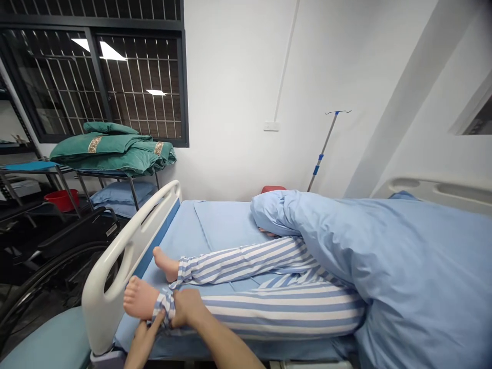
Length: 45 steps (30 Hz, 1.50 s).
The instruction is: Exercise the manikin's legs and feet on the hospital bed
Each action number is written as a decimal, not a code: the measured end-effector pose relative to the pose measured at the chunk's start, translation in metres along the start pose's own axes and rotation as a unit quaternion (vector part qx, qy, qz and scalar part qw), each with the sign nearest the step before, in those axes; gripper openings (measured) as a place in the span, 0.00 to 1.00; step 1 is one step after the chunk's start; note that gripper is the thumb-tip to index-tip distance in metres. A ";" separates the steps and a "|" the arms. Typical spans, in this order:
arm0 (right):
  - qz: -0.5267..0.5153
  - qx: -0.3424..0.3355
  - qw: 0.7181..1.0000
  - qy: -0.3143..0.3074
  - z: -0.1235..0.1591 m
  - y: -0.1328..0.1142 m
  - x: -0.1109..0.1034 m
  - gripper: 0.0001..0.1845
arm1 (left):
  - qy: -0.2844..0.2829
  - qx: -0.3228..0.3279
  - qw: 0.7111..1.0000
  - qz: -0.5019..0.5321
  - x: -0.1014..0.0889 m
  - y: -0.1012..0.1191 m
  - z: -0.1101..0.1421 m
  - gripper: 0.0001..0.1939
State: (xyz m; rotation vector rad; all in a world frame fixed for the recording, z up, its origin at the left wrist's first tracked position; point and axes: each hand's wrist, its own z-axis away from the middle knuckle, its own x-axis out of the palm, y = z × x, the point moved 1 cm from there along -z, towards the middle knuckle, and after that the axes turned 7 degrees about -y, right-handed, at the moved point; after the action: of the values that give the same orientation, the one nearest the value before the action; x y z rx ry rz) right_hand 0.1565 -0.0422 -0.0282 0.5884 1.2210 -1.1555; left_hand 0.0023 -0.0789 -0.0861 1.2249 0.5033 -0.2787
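A manikin's legs in blue-and-white striped pajama trousers [277, 312] lie stretched out on the bed. The nearer bare foot [140, 298] points its toes up by the footboard; the farther foot [166, 264] lies behind it. My right hand [187, 307] is closed around the near trouser leg just above the ankle. Low at the same ankle, my left hand [148, 330] has its fingers on the gathered cuff [164, 302], seemingly pinching it; its fingertips are partly hidden. A blue quilt [415, 266] covers the upper legs and body.
The white footboard [130, 241] rises just left of the feet. Beyond it stand a wheelchair [57, 256], a rack with green folded bedding [115, 148] and a red basin [63, 200]. An IV pole [323, 151] stands behind the bed, near the wall.
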 end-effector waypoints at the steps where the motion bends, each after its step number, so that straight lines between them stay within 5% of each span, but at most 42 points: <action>1: 0.004 0.004 1.000 -0.010 -0.004 0.001 0.014 0.38 | -0.006 -0.022 1.000 0.022 0.009 -0.016 -0.004 0.29; 4: 0.016 0.012 0.999 -0.026 -0.013 0.002 0.042 0.40 | -0.022 -0.066 0.995 0.071 0.028 -0.044 -0.010 0.29; 7: 0.023 0.017 0.999 -0.036 -0.015 0.003 0.052 0.40 | -0.027 -0.063 0.993 0.099 0.033 -0.049 -0.007 0.29; 11: 0.025 0.010 0.999 -0.039 -0.008 0.000 0.042 0.41 | -0.027 -0.023 0.992 0.119 0.025 -0.034 0.005 0.27; 14: 0.015 -0.007 1.000 -0.017 0.006 -0.002 0.015 0.39 | -0.002 0.015 0.991 0.130 0.014 -0.007 0.018 0.29; 19: -0.019 -0.043 0.997 0.059 0.046 -0.001 -0.073 0.36 | 0.049 0.095 0.986 0.128 -0.014 0.078 0.047 0.34; 27: -0.107 -0.114 0.963 0.220 0.164 0.042 -0.244 0.24 | 0.152 0.310 0.936 0.068 -0.036 0.281 0.124 0.34; 31: -0.151 -0.148 0.938 0.275 0.232 0.071 -0.300 0.16 | 0.170 0.432 0.885 0.027 -0.033 0.363 0.180 0.32; 34: -0.173 -0.127 0.929 0.300 0.264 0.084 -0.320 0.17 | 0.178 0.475 0.862 -0.008 -0.031 0.397 0.208 0.32; 38: -0.180 -0.122 0.926 0.307 0.265 0.085 -0.321 0.17 | 0.165 0.474 0.864 -0.017 -0.032 0.402 0.210 0.33; 45: -0.111 -0.110 0.943 0.294 0.197 0.057 -0.281 0.22 | 0.086 0.404 0.909 0.063 -0.049 0.340 0.151 0.34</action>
State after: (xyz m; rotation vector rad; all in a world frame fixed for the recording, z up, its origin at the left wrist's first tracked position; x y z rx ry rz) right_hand 0.3108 -0.0904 0.2800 0.6594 1.9428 -1.0351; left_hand 0.1507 -0.1139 0.2563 2.0993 0.4687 -0.2771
